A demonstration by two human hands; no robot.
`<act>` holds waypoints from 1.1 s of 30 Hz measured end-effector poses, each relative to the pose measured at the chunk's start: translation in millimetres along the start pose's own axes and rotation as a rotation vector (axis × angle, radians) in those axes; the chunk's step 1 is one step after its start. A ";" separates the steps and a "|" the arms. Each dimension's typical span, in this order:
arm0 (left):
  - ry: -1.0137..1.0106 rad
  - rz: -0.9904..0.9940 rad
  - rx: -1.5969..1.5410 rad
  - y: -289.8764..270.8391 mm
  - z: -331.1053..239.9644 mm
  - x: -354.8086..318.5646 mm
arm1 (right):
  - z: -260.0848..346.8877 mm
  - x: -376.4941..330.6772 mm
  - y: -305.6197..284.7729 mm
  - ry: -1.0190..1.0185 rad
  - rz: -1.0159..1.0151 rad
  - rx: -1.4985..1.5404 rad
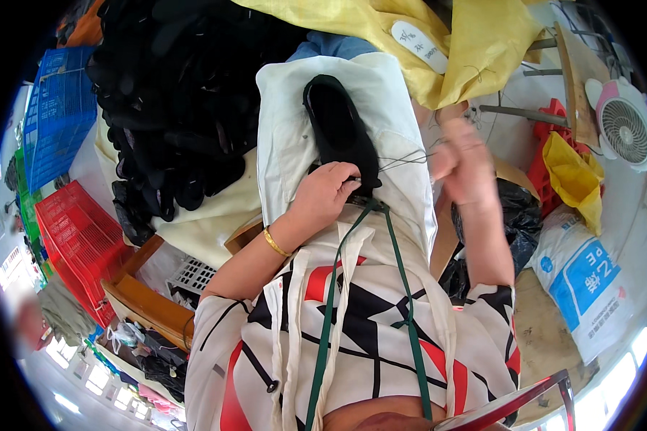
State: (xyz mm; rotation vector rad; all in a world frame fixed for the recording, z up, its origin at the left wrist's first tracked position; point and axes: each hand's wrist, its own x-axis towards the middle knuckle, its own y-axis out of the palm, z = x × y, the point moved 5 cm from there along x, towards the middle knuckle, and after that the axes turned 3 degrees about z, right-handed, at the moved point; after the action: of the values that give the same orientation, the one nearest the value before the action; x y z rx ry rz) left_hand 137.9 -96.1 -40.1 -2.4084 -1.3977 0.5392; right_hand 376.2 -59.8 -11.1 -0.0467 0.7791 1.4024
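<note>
A black cloth shoe (346, 136) lies on the white cloth (284, 108) over my lap, its opening facing up. My left hand (323, 190) is closed in a pinch on the shoe's near end; the fingertips partly hide what they grip. Dark thread (402, 159) stretches in loose strands from that end of the shoe toward the right. At the strands' other end is my right hand (464, 161), curled closed around the thread and raised off the cloth. Motion blurs its fingers, and no needle can be made out.
Black shoes (172, 93) are heaped at the left. Yellow fabric (482, 57) with a white sole-shaped piece (419, 47) lies at the far side. Blue (59, 111) and red (83, 244) crates stand left; a fan (624, 126), black plastic bag (507, 215) and white sack (579, 280) are right.
</note>
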 end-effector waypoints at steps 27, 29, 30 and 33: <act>-0.369 0.377 -0.427 -56.5 24.4 5.1 | -84.7 18.8 102.1 -0.515 0.620 -0.963; -0.350 0.372 -0.354 -62.2 17.7 -4.4 | -103.8 21.4 90.0 -0.456 0.532 -0.863; -0.333 0.340 -0.314 -60.5 16.6 -12.7 | -110.6 20.9 84.8 -0.421 0.500 -0.851; -0.206 0.188 -0.170 -52.1 18.0 -22.0 | -111.7 18.6 69.0 -0.393 0.347 -0.793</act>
State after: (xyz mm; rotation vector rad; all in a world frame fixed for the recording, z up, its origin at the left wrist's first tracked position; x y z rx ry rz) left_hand 80.0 -89.0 -29.5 -2.7050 -1.3529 0.7622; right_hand 263.1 -81.5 -76.7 -0.2507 -0.1353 1.9049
